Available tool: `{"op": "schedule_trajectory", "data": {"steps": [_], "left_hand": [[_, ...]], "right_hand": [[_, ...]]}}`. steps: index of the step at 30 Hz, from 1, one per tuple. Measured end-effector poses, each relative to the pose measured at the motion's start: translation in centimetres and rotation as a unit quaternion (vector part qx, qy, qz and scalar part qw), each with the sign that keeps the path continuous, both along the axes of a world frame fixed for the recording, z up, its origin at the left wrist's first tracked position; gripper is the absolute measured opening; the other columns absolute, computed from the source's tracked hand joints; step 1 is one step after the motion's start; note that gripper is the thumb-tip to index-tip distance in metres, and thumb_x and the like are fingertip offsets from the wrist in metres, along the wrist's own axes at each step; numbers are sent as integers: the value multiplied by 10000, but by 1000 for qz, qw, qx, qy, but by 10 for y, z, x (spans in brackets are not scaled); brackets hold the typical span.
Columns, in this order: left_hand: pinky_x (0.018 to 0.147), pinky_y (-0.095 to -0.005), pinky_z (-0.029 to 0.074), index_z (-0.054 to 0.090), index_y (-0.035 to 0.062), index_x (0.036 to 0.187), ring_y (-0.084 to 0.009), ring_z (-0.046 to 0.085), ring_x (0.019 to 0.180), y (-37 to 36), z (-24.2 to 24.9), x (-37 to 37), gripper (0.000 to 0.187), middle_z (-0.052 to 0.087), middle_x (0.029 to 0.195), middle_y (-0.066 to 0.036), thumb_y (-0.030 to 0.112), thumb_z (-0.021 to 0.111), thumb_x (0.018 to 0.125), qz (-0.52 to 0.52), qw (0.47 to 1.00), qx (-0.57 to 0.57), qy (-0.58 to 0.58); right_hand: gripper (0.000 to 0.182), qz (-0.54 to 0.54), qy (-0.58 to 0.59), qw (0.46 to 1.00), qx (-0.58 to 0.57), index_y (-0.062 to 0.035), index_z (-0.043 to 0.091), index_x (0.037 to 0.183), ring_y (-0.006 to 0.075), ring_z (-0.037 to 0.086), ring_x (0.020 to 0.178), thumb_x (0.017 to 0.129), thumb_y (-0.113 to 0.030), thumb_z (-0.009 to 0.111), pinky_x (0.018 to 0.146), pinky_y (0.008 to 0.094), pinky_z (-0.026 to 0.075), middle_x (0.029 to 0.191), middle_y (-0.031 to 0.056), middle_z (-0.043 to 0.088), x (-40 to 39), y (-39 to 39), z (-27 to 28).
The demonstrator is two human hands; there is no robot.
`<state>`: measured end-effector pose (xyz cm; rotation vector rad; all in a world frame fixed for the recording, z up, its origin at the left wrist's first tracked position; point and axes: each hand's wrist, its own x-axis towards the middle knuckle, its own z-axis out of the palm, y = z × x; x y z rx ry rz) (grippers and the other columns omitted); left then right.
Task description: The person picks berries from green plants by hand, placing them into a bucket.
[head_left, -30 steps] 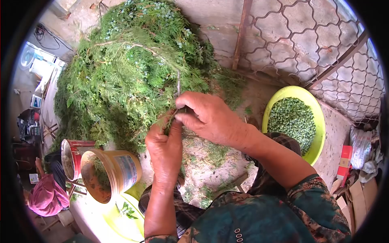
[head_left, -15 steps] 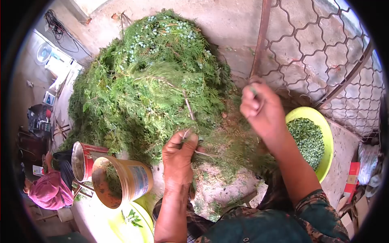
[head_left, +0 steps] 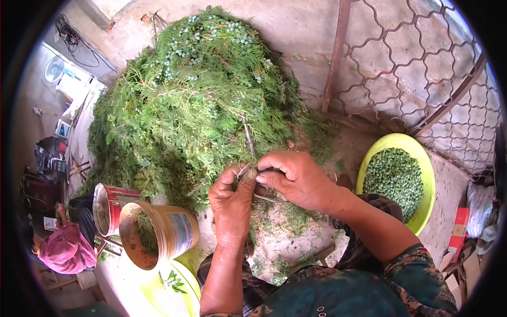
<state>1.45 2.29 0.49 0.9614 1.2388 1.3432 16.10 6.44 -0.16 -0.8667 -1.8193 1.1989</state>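
Brown stem [head_left: 247, 136] reaches the hands [head_left: 231, 201], thumbs [head_left: 246, 184] close together.

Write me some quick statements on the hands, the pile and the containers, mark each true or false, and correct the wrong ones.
1. The left hand holds a thin stem at its fingertips. True.
2. The right hand is far out to the side, well away from the left hand. False: the two hands are close together.
3. Green berries lie in the yellow basin on the person's right. True.
4. The branch pile has no fruit on it. False: bluish berries show near its top.
5. A tan bucket and a red bucket stand on the person's left. True.
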Motion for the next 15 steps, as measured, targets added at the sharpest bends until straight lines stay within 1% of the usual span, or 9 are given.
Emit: {"op": "schedule_trajectory", "data": {"steps": [2, 3, 4, 5, 7, 9, 12, 14, 15], "left_hand": [[541, -214, 451, 613, 45, 907, -87, 531, 577, 1, 7, 0, 66, 606, 756, -2, 72, 613, 846, 26, 998, -24, -46], [526, -220, 446, 605, 50, 876, -94, 526, 565, 3, 10, -2, 53, 605, 746, -3, 81, 625, 838, 51, 993, -48, -93], [495, -225, 429, 573, 74, 844, -104, 481, 515, 10, 7, -14, 76, 600, 763, 1, 125, 628, 839, 58, 989, -78, -109], [454, -219, 386, 545, 83, 840, -101, 432, 493, 15, 0, -22, 92, 576, 779, 18, 148, 609, 855, 108, 972, -55, -200], [425, -214, 339, 557, 73, 926, -99, 397, 493, 16, 6, -38, 108, 539, 772, 6, 167, 575, 876, 67, 943, -10, -325], [411, -215, 307, 507, 51, 1126, -96, 388, 507, 20, -1, -56, 244, 439, 690, -15, 160, 489, 909, -37, 884, 40, -464], [413, -225, 310, 489, 38, 1136, -97, 393, 508, 19, -1, -63, 256, 413, 685, -14, 144, 479, 904, -54, 867, 88, -488], [419, -245, 323, 484, 41, 1144, -104, 404, 510, 21, -5, -69, 268, 423, 702, -21, 146, 485, 897, -139, 850, 151, -485], [419, -245, 323, 484, 41, 1144, -104, 404, 510, 23, -8, -72, 268, 423, 702, -21, 146, 485, 897, -137, 851, 151, -484]], "right_hand": [[188, 2, 35, 999, -16, -36, 556, 987, 87, 481, 580, 852, -155, 608, 520, 226, 401, 743, 19, 539, 2, 4, -2], [188, 1, 36, 999, -17, -36, 556, 987, 87, 481, 580, 852, -155, 608, 520, 226, 401, 743, 19, 539, 9, 4, 6], [154, 75, 247, 938, -232, -42, 554, 956, 94, 455, 511, 865, -166, 566, 455, 241, 385, 718, 23, 529, 20, 4, 22], [139, 145, 432, 782, -425, -49, 551, 926, 100, 429, 441, 879, -177, 523, 389, 256, 369, 694, 26, 519, 29, 5, 31], [182, 133, 494, 756, -409, -85, 534, 919, 62, 326, 387, 905, -248, 456, 326, 213, 290, 675, 4, 476, 38, 12, 33], [240, 89, 488, 762, -416, -81, 519, 876, 64, 349, 407, 917, -268, 373, 343, 208, 295, 700, 24, 494, 44, 17, 30], [244, 55, 447, 780, -435, -83, 515, 855, 56, 345, 412, 924, -296, 417, 347, 197, 285, 709, 23, 499, 41, 17, 32], [251, 64, 410, 799, -434, -87, 515, 846, 41, 333, 419, 921, -324, 486, 351, 180, 269, 705, 15, 487, 38, 15, 25], [251, 65, 410, 798, -436, -87, 515, 846, 41, 333, 419, 921, -324, 486, 351, 180, 269, 705, 15, 487, 36, 14, 25]]}}
